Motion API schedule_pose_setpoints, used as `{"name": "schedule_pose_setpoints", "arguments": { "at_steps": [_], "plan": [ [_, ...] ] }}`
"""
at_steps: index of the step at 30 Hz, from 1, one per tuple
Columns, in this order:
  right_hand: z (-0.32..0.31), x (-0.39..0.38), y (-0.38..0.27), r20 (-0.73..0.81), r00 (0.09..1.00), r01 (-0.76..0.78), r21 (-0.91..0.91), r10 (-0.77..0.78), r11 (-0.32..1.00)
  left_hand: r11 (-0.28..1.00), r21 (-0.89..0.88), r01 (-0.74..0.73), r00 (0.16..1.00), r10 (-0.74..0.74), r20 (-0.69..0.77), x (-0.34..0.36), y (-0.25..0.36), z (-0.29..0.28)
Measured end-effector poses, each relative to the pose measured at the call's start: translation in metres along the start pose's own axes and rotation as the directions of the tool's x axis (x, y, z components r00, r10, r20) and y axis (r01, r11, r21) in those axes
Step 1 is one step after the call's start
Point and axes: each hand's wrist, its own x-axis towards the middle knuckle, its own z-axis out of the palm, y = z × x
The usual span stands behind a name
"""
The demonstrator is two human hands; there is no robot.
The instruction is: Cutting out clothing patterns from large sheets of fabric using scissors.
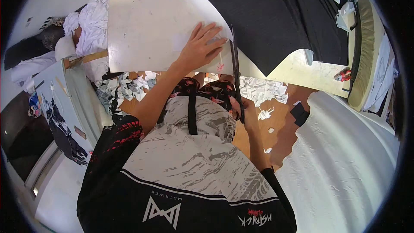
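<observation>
My left hand point(202, 45) lies flat on a white piece point(205, 6) with a curved right edge, at the near side of the table point(138, 30). Its fingers are spread and point right and away from me; whether the piece is paper or cloth I cannot tell. Close to my body, my right hand point(244, 111) is wrapped round the handles of long dark scissors point(235, 67). Their blades point away from me, with the tips by the piece's curved edge, just right of my left fingertips. Black fabric point(276, 21) spreads over the table's right half.
A small red-handled tool point(343, 75) lies at the table's right corner, beside a padded board point(364, 56). White scraps point(263, 90) litter the brown floor point(280, 125). White cloth point(340, 151) drapes at the near right. More white cloth point(92, 21) is heaped at the left.
</observation>
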Motion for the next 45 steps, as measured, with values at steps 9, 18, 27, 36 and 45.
{"name": "schedule_pose_setpoints", "arguments": {
  "at_steps": [9,18,27,36,45],
  "plan": [
    [-0.001,-0.002,-0.009,-0.041,0.997,-0.055,0.055,0.058,0.997,1.0,-0.024,0.018,1.0,-0.017,0.006,0.0,0.001,-0.002],
    [-0.02,0.002,-0.014,-0.071,0.994,-0.09,-0.16,0.079,0.983,0.998,-0.048,0.03,0.999,-0.031,-0.037,-0.001,-0.004,-0.01],
    [-0.029,-0.011,-0.04,-0.071,0.992,-0.118,-0.268,0.103,0.956,0.978,-0.161,0.129,0.985,-0.145,-0.092,0.0,0.001,-0.025],
    [-0.018,0.008,-0.071,0.121,0.992,-0.018,-0.231,0.048,0.973,0.86,0.161,0.485,0.871,-0.456,-0.185,0.006,-0.012,-0.04],
    [-0.008,0.025,-0.095,0.182,0.981,-0.016,-0.289,0.072,0.957,0.857,0.127,0.499,0.859,-0.47,-0.2,-0.002,-0.022,-0.053]
  ]
}}
